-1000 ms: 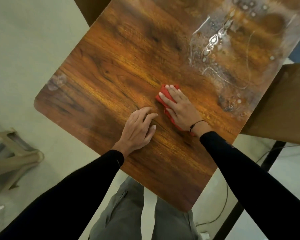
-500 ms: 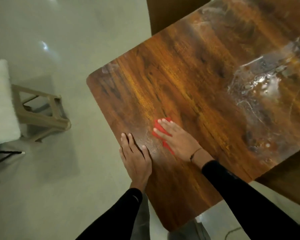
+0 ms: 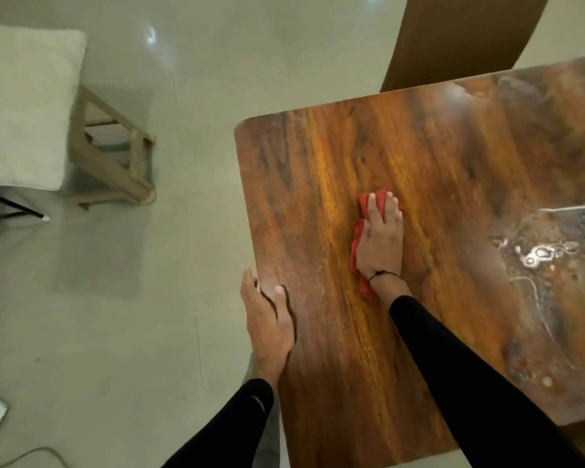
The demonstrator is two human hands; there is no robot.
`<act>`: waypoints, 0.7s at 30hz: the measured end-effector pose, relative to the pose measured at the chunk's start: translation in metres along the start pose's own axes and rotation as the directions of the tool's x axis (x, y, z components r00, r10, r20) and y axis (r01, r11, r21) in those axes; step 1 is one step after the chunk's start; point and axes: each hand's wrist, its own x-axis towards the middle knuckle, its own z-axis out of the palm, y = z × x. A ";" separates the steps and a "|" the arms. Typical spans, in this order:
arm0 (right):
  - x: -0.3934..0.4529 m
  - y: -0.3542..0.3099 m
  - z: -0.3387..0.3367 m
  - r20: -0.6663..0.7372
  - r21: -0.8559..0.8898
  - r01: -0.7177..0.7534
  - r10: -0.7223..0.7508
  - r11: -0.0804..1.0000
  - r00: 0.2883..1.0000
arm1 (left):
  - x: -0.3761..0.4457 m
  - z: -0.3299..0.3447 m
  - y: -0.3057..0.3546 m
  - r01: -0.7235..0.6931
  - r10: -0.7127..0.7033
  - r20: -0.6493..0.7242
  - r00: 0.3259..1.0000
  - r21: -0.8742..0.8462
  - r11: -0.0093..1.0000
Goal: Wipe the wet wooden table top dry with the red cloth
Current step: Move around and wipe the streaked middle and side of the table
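Pale glossy floor all round; wooden table top (image 3: 419,332) fills the right of the view w/ one rounded corner toward the upper left. Red cloth (image 3: 358,251) lies bunched flat on the wood, roughly mid-table, under the right hand (image 3: 382,244). That hand presses it palm-down, fingers straight and together, tips reaching just past the far edge of the cloth; nothing curled round it, so it's a flat press, not a grasp. Thin dark band at the wrist, black sleeve behind.

Left hand (image 3: 267,319) sits at the table's left edge, near the cloth but apart from it: thumb lies on the top, fingers point along the edge and partly over the side. Whether they hook under can't be told. Holds nothing else; looks like bracing.

Progress, judging by the surface: wood around and left of the cloth reads matte, w/ faint pale streaks near the left hand, so prob. already wiped. Water puddle (image 3: 537,255) w/ bright beads and trails sits well apart at the right, plus more sheen at the upper right. So maybe half done; the wet right side is what's left.

Further out: light wooden stool (image 3: 115,163) on its side, white cushion (image 3: 24,106) beside it, brown chair back (image 3: 460,38) beyond the table.
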 end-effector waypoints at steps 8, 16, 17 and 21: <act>0.135 -0.053 0.015 -0.053 -0.083 -0.022 0.018 0.996 0.998 | 0.007 0.006 -0.016 0.136 -0.145 0.041 0.989 0.177 0.975; 0.205 -0.101 0.029 0.023 -0.080 0.218 -0.217 0.973 0.976 | 0.009 0.001 -0.006 0.144 -0.160 0.079 0.984 0.180 0.973; 0.206 -0.103 0.028 0.036 -0.079 0.251 -0.249 0.965 0.968 | 0.009 0.000 -0.005 0.144 -0.159 0.077 0.984 0.164 0.976; 0.196 -0.113 0.021 0.154 -0.038 0.430 -0.420 0.902 0.894 | 0.018 -0.006 0.008 0.211 -0.212 0.066 0.975 0.030 0.977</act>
